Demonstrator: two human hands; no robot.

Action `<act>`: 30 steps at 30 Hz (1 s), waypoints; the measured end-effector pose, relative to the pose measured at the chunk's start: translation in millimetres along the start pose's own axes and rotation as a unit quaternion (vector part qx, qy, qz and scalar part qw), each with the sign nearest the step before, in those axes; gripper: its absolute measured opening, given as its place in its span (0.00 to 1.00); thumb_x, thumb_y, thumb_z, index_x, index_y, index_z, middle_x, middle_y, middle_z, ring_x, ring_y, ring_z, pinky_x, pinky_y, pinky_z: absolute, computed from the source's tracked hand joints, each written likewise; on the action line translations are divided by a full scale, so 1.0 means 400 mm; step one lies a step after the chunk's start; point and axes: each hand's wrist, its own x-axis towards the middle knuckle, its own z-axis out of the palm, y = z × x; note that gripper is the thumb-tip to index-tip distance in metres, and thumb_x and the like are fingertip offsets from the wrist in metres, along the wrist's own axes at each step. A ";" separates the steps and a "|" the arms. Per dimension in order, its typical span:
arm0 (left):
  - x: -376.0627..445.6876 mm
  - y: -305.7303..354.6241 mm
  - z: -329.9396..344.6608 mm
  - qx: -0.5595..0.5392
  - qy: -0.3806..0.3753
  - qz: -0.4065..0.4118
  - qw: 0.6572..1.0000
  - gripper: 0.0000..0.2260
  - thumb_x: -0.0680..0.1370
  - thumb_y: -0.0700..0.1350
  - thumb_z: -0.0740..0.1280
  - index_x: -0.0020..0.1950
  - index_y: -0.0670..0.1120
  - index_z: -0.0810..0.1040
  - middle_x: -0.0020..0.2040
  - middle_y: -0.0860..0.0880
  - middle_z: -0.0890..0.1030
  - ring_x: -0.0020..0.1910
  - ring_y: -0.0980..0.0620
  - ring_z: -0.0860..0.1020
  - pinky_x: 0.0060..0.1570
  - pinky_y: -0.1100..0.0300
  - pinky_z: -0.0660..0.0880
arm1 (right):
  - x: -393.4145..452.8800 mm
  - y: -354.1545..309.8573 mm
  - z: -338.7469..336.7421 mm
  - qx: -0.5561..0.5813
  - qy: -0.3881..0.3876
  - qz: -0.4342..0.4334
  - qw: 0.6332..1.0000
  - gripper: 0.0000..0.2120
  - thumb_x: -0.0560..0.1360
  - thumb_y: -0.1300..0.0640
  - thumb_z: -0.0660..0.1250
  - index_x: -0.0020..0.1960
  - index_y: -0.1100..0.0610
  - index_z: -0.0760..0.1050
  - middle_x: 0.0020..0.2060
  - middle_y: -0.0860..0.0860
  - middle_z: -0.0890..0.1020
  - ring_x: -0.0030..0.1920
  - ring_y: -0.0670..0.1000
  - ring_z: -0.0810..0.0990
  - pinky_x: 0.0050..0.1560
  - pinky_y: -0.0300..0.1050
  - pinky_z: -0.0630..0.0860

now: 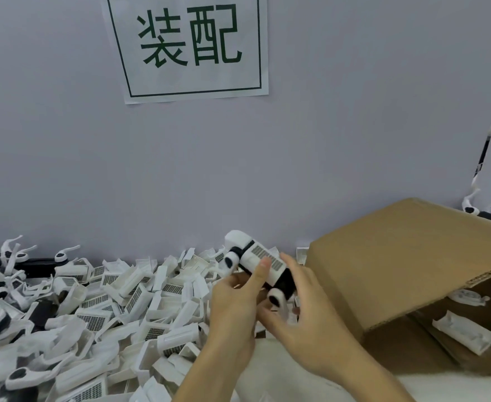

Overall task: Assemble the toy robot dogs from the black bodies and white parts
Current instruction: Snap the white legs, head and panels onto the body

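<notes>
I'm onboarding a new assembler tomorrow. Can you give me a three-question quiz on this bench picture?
1. True or false: both hands hold the toy robot dog off the bench.
2. Which thing lies on its side at the right? A) cardboard box B) plastic crate C) metal tray
3. Fill in: the pile of white parts lies on the person's ____ side.

Key:
1. True: the left hand and right hand both grip it.
2. A, the cardboard box.
3. Left.
</notes>
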 end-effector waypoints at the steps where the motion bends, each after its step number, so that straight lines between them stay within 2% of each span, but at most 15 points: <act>1: -0.004 0.004 0.002 0.007 -0.026 -0.004 1.000 0.21 0.69 0.54 0.75 0.51 0.39 0.86 0.48 0.39 0.87 0.45 0.45 0.86 0.42 0.55 0.82 | 0.003 0.001 -0.001 -0.022 0.037 -0.007 0.999 0.35 0.73 0.42 0.73 0.75 0.39 0.61 0.66 0.36 0.69 0.67 0.35 0.69 0.59 0.29 0.72; 3: -0.009 0.010 -0.001 0.044 -0.066 0.004 0.997 0.20 0.71 0.59 0.72 0.46 0.43 0.88 0.47 0.39 0.87 0.47 0.46 0.86 0.46 0.57 0.83 | 0.010 0.003 -0.021 -0.050 0.117 -0.020 0.992 0.27 0.76 0.47 0.72 0.71 0.41 0.65 0.61 0.39 0.75 0.61 0.38 0.75 0.54 0.31 0.74; 4: -0.009 0.011 -0.004 0.065 -0.061 0.015 0.996 0.19 0.72 0.60 0.71 0.42 0.44 0.88 0.45 0.41 0.87 0.46 0.47 0.87 0.48 0.57 0.83 | 0.014 0.002 -0.036 -0.047 0.141 -0.024 0.989 0.22 0.77 0.48 0.71 0.68 0.41 0.67 0.56 0.39 0.78 0.56 0.39 0.78 0.51 0.32 0.76; 5: -0.006 0.012 -0.009 0.086 -0.032 0.033 0.995 0.19 0.72 0.60 0.72 0.36 0.45 0.87 0.41 0.43 0.87 0.44 0.48 0.87 0.47 0.56 0.82 | 0.016 0.001 -0.051 -0.036 0.154 -0.025 0.987 0.19 0.77 0.49 0.71 0.65 0.42 0.68 0.50 0.40 0.82 0.50 0.39 0.80 0.46 0.32 0.76; 7: 0.005 0.015 -0.026 0.117 0.072 0.086 0.987 0.18 0.75 0.55 0.74 0.29 0.47 0.80 0.32 0.49 0.82 0.34 0.51 0.82 0.42 0.57 0.77 | 0.018 -0.004 -0.081 0.003 0.151 -0.021 0.988 0.13 0.77 0.48 0.69 0.60 0.44 0.71 0.42 0.41 0.83 0.40 0.40 0.82 0.37 0.30 0.75; 9: 0.018 0.027 -0.045 0.102 0.137 0.136 0.976 0.14 0.77 0.51 0.73 0.34 0.48 0.77 0.32 0.52 0.78 0.34 0.53 0.78 0.40 0.58 0.76 | 0.016 -0.015 -0.103 0.065 0.098 -0.007 0.993 0.11 0.75 0.44 0.68 0.56 0.41 0.73 0.41 0.42 0.83 0.35 0.42 0.82 0.34 0.31 0.75; 11: 0.025 0.040 -0.057 0.048 0.096 0.148 0.983 0.05 0.80 0.48 0.69 0.46 0.50 0.82 0.43 0.54 0.84 0.42 0.54 0.82 0.41 0.59 0.78 | 0.014 -0.023 -0.116 0.115 0.024 0.010 0.993 0.08 0.75 0.42 0.68 0.53 0.40 0.76 0.42 0.48 0.84 0.37 0.47 0.83 0.36 0.36 0.77; 13: 0.021 0.047 -0.056 0.033 0.008 0.133 0.990 0.08 0.82 0.47 0.67 0.53 0.55 0.85 0.50 0.55 0.86 0.47 0.55 0.85 0.41 0.62 0.79 | 0.010 -0.024 -0.119 0.132 -0.030 0.019 0.991 0.10 0.76 0.43 0.70 0.54 0.44 0.78 0.43 0.52 0.84 0.38 0.52 0.84 0.38 0.38 0.78; 16: 0.015 0.047 -0.055 0.047 -0.054 0.107 0.992 0.10 0.81 0.42 0.66 0.50 0.50 0.88 0.52 0.46 0.87 0.49 0.49 0.84 0.43 0.61 0.79 | 0.006 -0.027 -0.114 0.144 -0.049 0.038 0.988 0.13 0.76 0.44 0.69 0.56 0.49 0.78 0.43 0.55 0.84 0.39 0.55 0.84 0.38 0.39 0.76; 19: 0.018 0.049 -0.062 0.029 -0.062 0.105 0.992 0.08 0.75 0.44 0.69 0.46 0.45 0.88 0.50 0.40 0.86 0.46 0.48 0.83 0.42 0.60 0.81 | 0.004 -0.033 -0.114 0.160 -0.047 0.052 0.985 0.15 0.77 0.44 0.70 0.58 0.52 0.77 0.42 0.55 0.83 0.40 0.53 0.84 0.37 0.38 0.76; 21: 0.023 0.047 -0.067 0.026 -0.060 0.122 0.990 0.10 0.72 0.46 0.70 0.47 0.43 0.87 0.49 0.40 0.86 0.44 0.48 0.84 0.40 0.60 0.81 | 0.003 -0.039 -0.116 0.158 -0.055 0.062 0.984 0.17 0.75 0.45 0.69 0.59 0.52 0.77 0.44 0.55 0.84 0.40 0.52 0.84 0.37 0.38 0.76; 24: 0.021 0.044 -0.070 0.050 -0.046 0.164 0.984 0.11 0.72 0.48 0.70 0.48 0.43 0.87 0.47 0.42 0.87 0.45 0.47 0.86 0.40 0.61 0.81 | 0.006 -0.055 -0.119 0.134 -0.054 0.055 0.988 0.11 0.78 0.52 0.69 0.59 0.52 0.78 0.44 0.53 0.84 0.38 0.47 0.83 0.33 0.34 0.74; 27: 0.023 0.042 -0.075 0.082 -0.037 0.203 0.975 0.14 0.71 0.51 0.70 0.51 0.44 0.86 0.46 0.45 0.87 0.45 0.48 0.86 0.41 0.63 0.80 | 0.008 -0.073 -0.139 0.039 -0.075 0.029 0.996 0.11 0.78 0.60 0.70 0.58 0.47 0.79 0.44 0.45 0.84 0.41 0.41 0.81 0.39 0.30 0.73; 29: 0.027 0.043 -0.078 0.108 -0.037 0.222 0.968 0.15 0.71 0.52 0.71 0.50 0.45 0.87 0.45 0.47 0.88 0.44 0.50 0.86 0.40 0.63 0.80 | 0.006 -0.088 -0.160 -0.039 -0.118 0.020 0.992 0.12 0.78 0.59 0.71 0.57 0.44 0.79 0.45 0.41 0.84 0.44 0.39 0.80 0.44 0.29 0.72; 30: 0.029 0.042 -0.079 0.115 -0.038 0.222 0.968 0.14 0.70 0.53 0.71 0.49 0.47 0.88 0.44 0.47 0.87 0.44 0.50 0.86 0.40 0.62 0.80 | 0.005 -0.093 -0.170 -0.068 -0.138 0.026 0.988 0.11 0.78 0.57 0.71 0.56 0.44 0.79 0.45 0.43 0.83 0.43 0.40 0.80 0.44 0.33 0.73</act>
